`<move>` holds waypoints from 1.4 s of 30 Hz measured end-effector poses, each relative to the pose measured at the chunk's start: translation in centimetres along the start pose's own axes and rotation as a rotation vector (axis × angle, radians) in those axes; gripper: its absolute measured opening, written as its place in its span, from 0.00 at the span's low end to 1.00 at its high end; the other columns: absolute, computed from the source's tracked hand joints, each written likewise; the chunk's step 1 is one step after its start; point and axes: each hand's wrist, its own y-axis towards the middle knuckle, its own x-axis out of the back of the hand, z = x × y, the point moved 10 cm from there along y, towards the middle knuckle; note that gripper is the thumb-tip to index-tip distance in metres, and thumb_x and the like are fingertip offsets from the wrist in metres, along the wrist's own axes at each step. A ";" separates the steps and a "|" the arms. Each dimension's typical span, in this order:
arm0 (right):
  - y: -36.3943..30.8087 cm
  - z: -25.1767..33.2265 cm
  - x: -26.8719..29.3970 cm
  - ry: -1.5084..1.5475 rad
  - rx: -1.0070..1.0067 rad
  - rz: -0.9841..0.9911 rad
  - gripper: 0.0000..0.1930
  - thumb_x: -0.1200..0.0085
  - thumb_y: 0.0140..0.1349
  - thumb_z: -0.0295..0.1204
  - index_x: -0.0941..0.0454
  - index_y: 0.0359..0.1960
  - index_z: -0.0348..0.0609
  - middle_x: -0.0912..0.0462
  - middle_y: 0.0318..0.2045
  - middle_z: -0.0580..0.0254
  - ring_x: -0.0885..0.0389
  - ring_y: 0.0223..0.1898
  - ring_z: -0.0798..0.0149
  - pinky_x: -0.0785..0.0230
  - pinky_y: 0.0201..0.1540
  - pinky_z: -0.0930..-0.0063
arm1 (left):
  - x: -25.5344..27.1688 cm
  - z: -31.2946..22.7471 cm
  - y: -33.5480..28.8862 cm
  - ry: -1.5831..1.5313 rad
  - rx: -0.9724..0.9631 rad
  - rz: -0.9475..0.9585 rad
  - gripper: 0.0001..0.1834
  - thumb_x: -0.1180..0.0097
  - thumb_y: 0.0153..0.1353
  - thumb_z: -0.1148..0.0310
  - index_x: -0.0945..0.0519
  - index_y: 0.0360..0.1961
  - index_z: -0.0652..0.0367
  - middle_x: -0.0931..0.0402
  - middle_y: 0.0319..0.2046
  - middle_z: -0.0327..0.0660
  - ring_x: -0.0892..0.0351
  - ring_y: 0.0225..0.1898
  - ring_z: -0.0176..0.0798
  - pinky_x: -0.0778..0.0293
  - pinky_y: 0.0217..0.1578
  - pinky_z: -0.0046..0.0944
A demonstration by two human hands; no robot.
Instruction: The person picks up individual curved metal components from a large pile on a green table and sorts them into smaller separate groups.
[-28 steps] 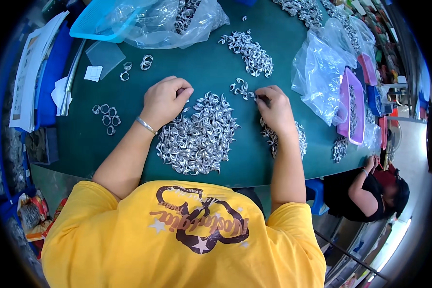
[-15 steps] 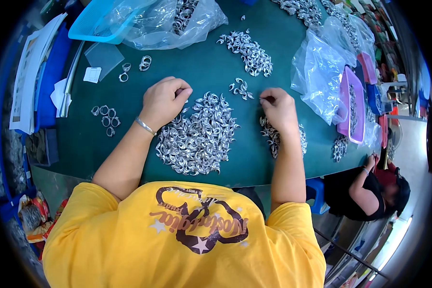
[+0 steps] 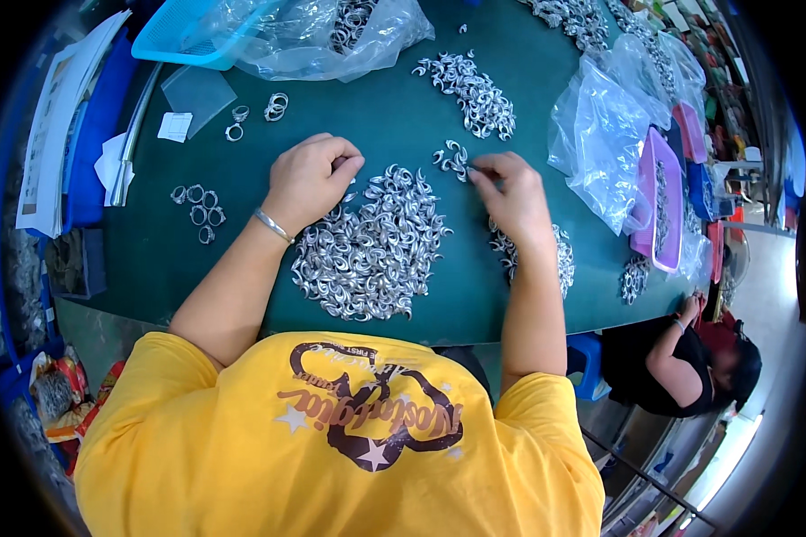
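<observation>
Since small crescent cluster (image 3: 458, 165) lies on desk (image 3: 376, 116) just left of your right hand (image 3: 517, 199), axes mixed, that hand's nearer, looks narrow; left hand (image 3: 310, 183) curled, farther; whether either holds anything, cannot tell.

The crescents (image 3: 394, 268) are small, silver and shiny. Many of them make the big pile (image 3: 358, 246), near the front edge of the bench (image 3: 143, 259), lying one over another and turned in all directions. The small group (image 3: 452, 159) has only several crescents, loosely spread, farther from this edge. The side pile (image 3: 564, 259), partly hidden, lies also near the front edge, right of the big pile.
</observation>
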 end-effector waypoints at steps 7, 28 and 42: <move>-0.7 -0.1 0.3 -0.057 0.081 -0.064 0.04 0.40 0.51 0.19 0.19 0.29 0.39 0.20 0.30 0.55 0.20 0.30 0.51 0.27 0.35 0.63 | 0.0 0.0 0.0 -0.008 0.008 0.013 0.06 0.40 0.58 0.66 0.17 0.31 0.57 0.23 0.27 0.39 0.23 0.27 0.41 0.29 0.28 0.37; -2.3 5.1 -2.2 0.392 0.075 0.144 0.04 0.42 0.52 0.19 0.20 0.30 0.35 0.20 0.29 0.54 0.21 0.28 0.57 0.27 0.32 0.70 | 0.0 0.2 -0.1 -0.010 0.004 0.004 0.06 0.41 0.58 0.66 0.17 0.30 0.56 0.24 0.26 0.39 0.22 0.28 0.42 0.28 0.29 0.38; -1.0 -0.5 0.3 0.081 -0.035 -0.119 0.04 0.44 0.52 0.18 0.20 0.31 0.37 0.20 0.32 0.51 0.20 0.34 0.50 0.27 0.39 0.63 | -0.1 0.2 -0.1 -0.019 -0.008 -0.008 0.06 0.40 0.57 0.66 0.17 0.30 0.56 0.24 0.26 0.38 0.23 0.27 0.41 0.29 0.28 0.37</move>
